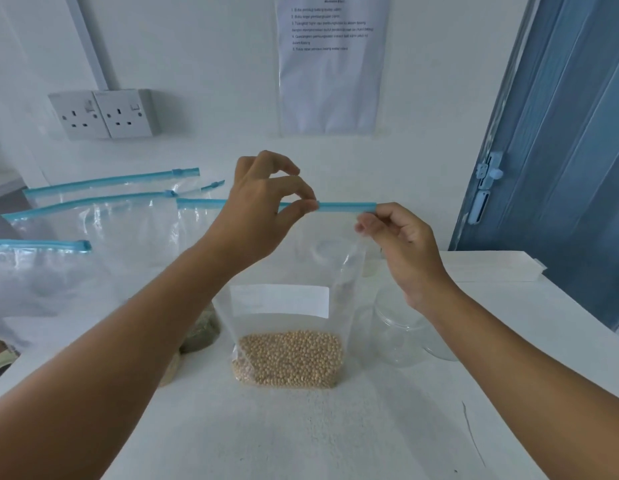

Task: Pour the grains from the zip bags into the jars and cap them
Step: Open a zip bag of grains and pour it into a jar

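Along the left edge of the white desk (pixel 387 427) stand several clear zip bags (pixel 104 220) with blue closures. The left hand (pixel 263 209) forms a closed grip, thumb and forefinger pinching the blue zip strip (pixel 346 207) of the upright bag of pale grains (pixel 290 358) at the desk's centre. The right hand (pixel 405 244) pinches that bag's top right corner just below the strip. Empty clear jars (pixel 401 327) stand just beside it, toward the right edge.
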### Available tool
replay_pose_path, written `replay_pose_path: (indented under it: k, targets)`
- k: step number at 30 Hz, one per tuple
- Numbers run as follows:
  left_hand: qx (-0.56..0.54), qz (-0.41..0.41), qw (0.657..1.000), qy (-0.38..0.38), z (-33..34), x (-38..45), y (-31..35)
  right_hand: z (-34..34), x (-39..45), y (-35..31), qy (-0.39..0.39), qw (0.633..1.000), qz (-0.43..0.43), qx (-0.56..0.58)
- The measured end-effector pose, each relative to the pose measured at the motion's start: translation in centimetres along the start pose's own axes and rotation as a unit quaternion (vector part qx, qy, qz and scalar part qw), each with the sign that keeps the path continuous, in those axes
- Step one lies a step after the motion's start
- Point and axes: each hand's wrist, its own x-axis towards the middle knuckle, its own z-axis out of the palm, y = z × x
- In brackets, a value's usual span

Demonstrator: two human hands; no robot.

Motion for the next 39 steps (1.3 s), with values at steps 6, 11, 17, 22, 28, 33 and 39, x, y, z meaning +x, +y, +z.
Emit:
replay_pose_path:
  k: [6, 11, 17, 22, 28, 33, 39]
  targets:
    - [0.016, -0.017, 1.0, 0.005, -2.0, -1.0, -2.1, 0.0, 0.2, 0.4, 0.005, 1.0, -0.003, -0.003]
    - [0.037, -0.022, 0.999, 0.01, -3.4, -1.7, -3.8, -0.3, 0.1, 0.5, 0.012, 1.0, -0.004, -0.01]
    - [0.116, -0.028, 0.993, 0.016, -5.3, -2.0, -5.8, -0.7, 0.0, 0.7, 0.026, 1.0, 0.002, -0.01]
    - [0.157, -0.033, 0.987, 0.029, -6.7, -2.5, -7.2, -1.1, -0.2, 0.7, 0.03, 0.999, -0.001, -0.017]
    - [0.213, -0.062, 0.974, 0.035, -8.1, -3.1, -8.9, -1.3, -0.4, 0.7, 0.03, 0.999, -0.003, -0.033]
    - [0.215, -0.055, 0.974, 0.049, -7.4, -3.3, -8.8, -1.4, -0.1, 0.7, 0.024, 0.998, 0.007, -0.055]
    - [0.195, -0.048, 0.977, 0.078, -6.1, -3.7, -8.4, 0.0, 2.1, -3.4, 0.002, 0.917, -0.207, -0.341]
